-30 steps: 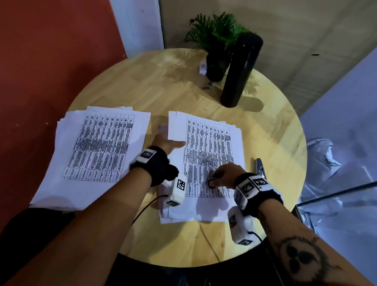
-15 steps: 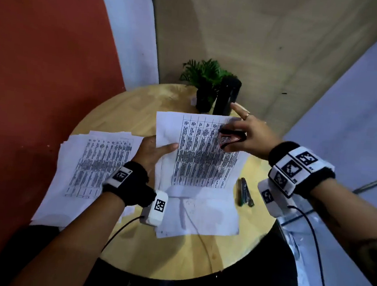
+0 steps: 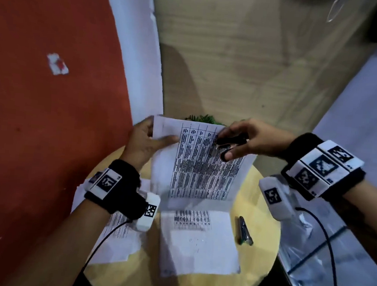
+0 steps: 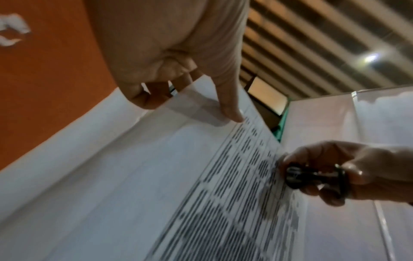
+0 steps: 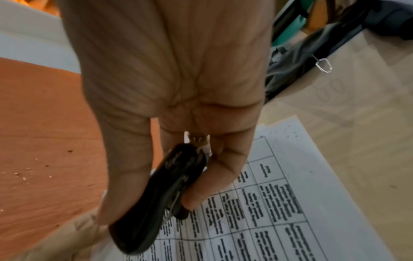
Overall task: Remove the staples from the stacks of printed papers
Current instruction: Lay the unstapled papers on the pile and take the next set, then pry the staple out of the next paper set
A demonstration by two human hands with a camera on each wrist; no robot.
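A stapled set of printed papers (image 3: 203,173) hangs upright in the air above the round wooden table (image 3: 257,251). My left hand (image 3: 160,139) pinches its top left corner, thumb on the front and fingers behind. My right hand (image 3: 228,146) grips a black staple remover (image 3: 231,141) against the sheet near the top right. In the left wrist view the thumb (image 4: 230,109) presses the paper (image 4: 156,176), with the remover (image 4: 312,176) further along. The right wrist view shows the remover (image 5: 161,203) between thumb and fingers over the printed table (image 5: 268,211). No staple is visible.
Another paper stack (image 3: 199,246) lies on the table below the held set, and a third stack (image 3: 117,239) lies at the left under my left wrist. A small stapler (image 3: 244,231) lies to the right. Plant leaves (image 3: 203,119) peek over the paper. Clear plastic (image 3: 331,269) lies beyond the table's right edge.
The paper set has gone from lying on the stack to being held up in the air. My right hand with the remover moved from the page's lower part to its top right.
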